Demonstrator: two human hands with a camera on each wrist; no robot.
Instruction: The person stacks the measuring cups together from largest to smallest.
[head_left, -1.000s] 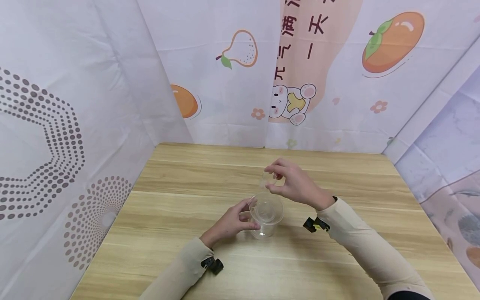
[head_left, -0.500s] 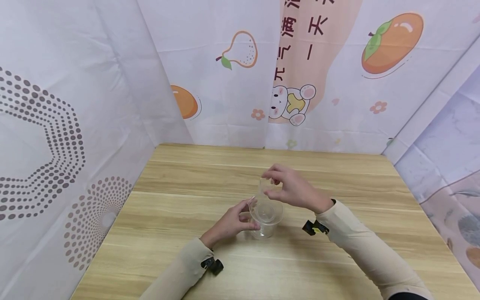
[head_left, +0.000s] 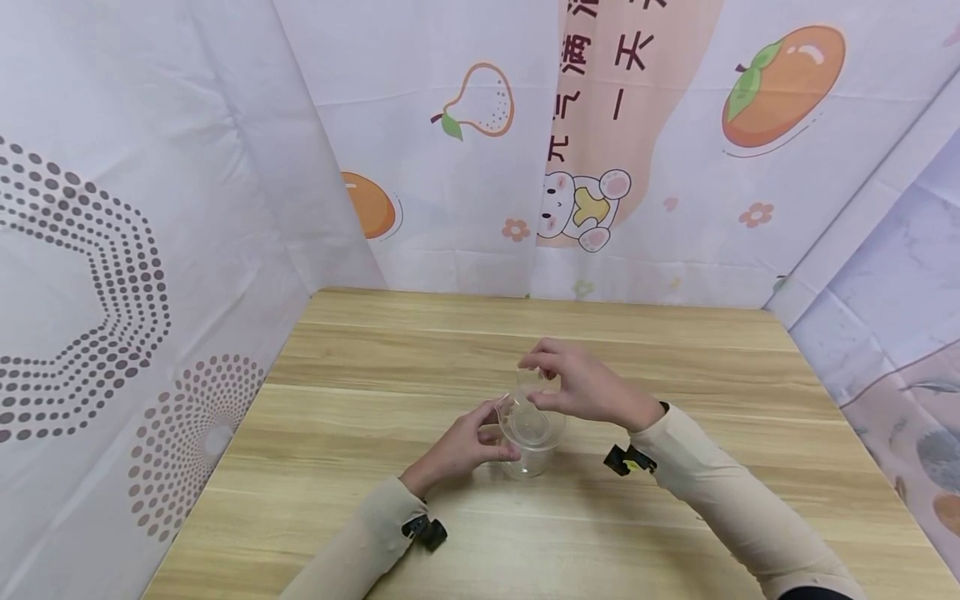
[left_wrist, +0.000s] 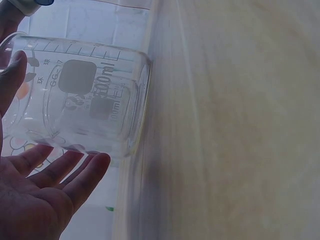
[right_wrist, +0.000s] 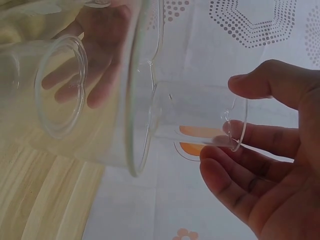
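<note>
A large clear glass beaker (head_left: 527,463) stands upright on the wooden table, and the left wrist view shows 500ml printed on its wall. A smaller beaker (left_wrist: 102,107) marked 100ml sits inside it. My left hand (head_left: 461,450) grips the large beaker from the left, its thumb on one side and its fingers on the other. My right hand (head_left: 588,387) holds a small clear beaker (right_wrist: 195,112) by its rim, between thumb and fingers. That small beaker is at the mouth of the large one, bottom end towards it; whether they touch I cannot tell.
Bare wood table (head_left: 360,375) surrounds the beakers. White printed curtains (head_left: 450,192) hang behind the table and along both sides. A black wrist camera (head_left: 425,531) is strapped to the left sleeve, another (head_left: 630,458) to the right.
My right hand has lowered the small beaker and drawn it slightly left, closer to the large beaker's mouth. The left hand and the large beaker have stayed in place.
</note>
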